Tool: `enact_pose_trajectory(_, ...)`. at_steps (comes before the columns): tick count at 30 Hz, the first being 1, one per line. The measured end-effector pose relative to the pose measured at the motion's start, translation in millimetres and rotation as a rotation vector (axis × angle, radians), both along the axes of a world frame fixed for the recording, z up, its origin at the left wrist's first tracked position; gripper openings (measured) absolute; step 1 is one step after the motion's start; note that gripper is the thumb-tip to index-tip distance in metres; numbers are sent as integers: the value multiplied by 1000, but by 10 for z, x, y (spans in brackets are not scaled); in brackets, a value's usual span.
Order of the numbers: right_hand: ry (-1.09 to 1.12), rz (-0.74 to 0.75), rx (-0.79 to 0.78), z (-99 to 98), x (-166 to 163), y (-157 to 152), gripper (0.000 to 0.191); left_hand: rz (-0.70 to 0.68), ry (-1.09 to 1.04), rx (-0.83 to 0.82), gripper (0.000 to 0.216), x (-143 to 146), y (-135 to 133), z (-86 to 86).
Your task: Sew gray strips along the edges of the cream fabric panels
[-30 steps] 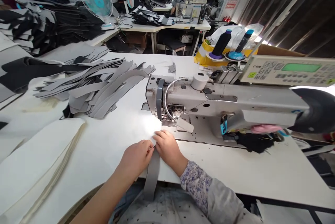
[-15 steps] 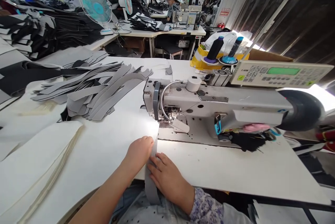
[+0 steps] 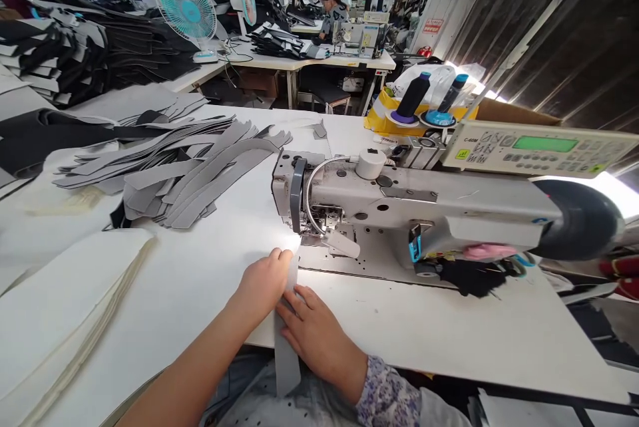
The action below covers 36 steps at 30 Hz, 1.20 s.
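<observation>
The grey fabric strip [image 3: 286, 347] lies lengthwise across the near edge of the table [image 3: 190, 274]. Its upper end fades into glare just in front of the presser foot [image 3: 324, 231] of the industrial sewing machine [image 3: 399, 201], and its lower end hangs past the edge toward the person's lap. The left hand [image 3: 260, 290] rests on the table beside the strip, its fingers [image 3: 275, 266] together with the tips at the strip's upper part; whether they grip it cannot be determined. The right hand [image 3: 317, 340] lies on the strip at the table edge, its fingers [image 3: 299, 304] slightly apart and flat on the material, not clamped. The right forearm wears a floral sleeve [image 3: 387, 394]. A pile of cut grey pieces [image 3: 200, 171] lies on the table left of the machine, and a stack of pale sheets [image 3: 64, 307] lies along the left side. Two thread cones [image 3: 414, 98] stand behind the machine, beside its control panel [image 3: 536, 151]. A co-worker [image 3: 332, 8] sits at a second sewing machine [image 3: 359, 38] in the background, near a teal desk fan [image 3: 184, 4].
</observation>
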State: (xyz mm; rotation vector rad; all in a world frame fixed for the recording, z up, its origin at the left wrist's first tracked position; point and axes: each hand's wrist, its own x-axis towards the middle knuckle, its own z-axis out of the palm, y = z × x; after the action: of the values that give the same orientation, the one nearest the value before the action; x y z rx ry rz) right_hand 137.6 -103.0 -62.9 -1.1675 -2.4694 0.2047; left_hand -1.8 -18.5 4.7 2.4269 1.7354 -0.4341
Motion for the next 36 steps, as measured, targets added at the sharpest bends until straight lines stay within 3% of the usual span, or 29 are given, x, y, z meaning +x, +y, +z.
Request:
enact_pose_trajectory(5, 25, 7, 9, -20, -15, 27, 39, 2, 24, -34, 24, -62, -55, 28)
enact_pose_trajectory(13, 59, 3, -47, 11, -49, 109, 24, 51, 6, -22, 26, 60, 188, -61)
enact_pose_trajectory(23, 47, 8, -50, 77, -86, 351, 45, 43, -57, 58, 24, 142, 398, -161)
enact_pose_trajectory(30, 106, -31, -37, 39, -93, 520, 39, 83, -69, 41, 21, 284, 517, -119)
enact_pose_trajectory(36, 45, -55, 3, -10, -79, 428, 33, -15, -274, 62, 30, 19, 426, -157)
